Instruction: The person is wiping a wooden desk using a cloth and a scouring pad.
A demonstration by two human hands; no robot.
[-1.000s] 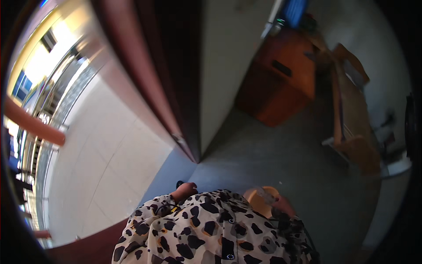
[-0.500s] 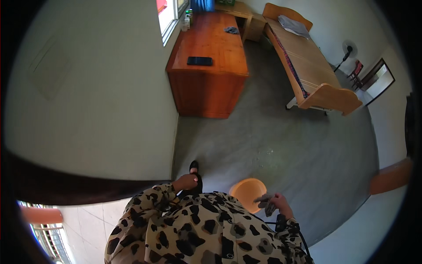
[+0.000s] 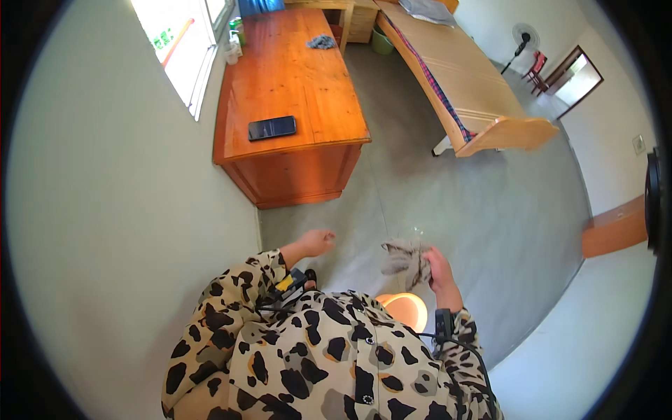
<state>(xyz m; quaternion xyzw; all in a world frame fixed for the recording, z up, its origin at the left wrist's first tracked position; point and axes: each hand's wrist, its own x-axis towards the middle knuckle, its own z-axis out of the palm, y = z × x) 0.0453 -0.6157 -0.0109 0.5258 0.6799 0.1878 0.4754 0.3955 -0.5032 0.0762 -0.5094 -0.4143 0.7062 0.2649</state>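
Note:
My right hand [image 3: 440, 270] is closed on one side of a crumpled grey-brown cloth [image 3: 402, 259], which hangs loosely to the left of the fingers. Just below the cloth on the floor stands an orange bucket [image 3: 418, 309], partly hidden by my patterned shirt. My left hand [image 3: 316, 243] is held out in front of me above the floor, its fingers curled in, and nothing shows in it. The nearest piece of furniture is a varnished wooden desk [image 3: 297, 77], apart from both hands.
On the desk lie a dark phone [image 3: 272, 128] and a bunched grey cloth [image 3: 321, 42], with a clear cup [image 3: 231, 54] near the window. A wooden bed [image 3: 455, 63] stands to the right, a fan [image 3: 525, 35] and chair [image 3: 536, 72] beyond it. A wall runs along my left.
The desk now appears closer. My right hand has lifted the cloth up and away from the bucket. My left hand has come up and forward, still curled.

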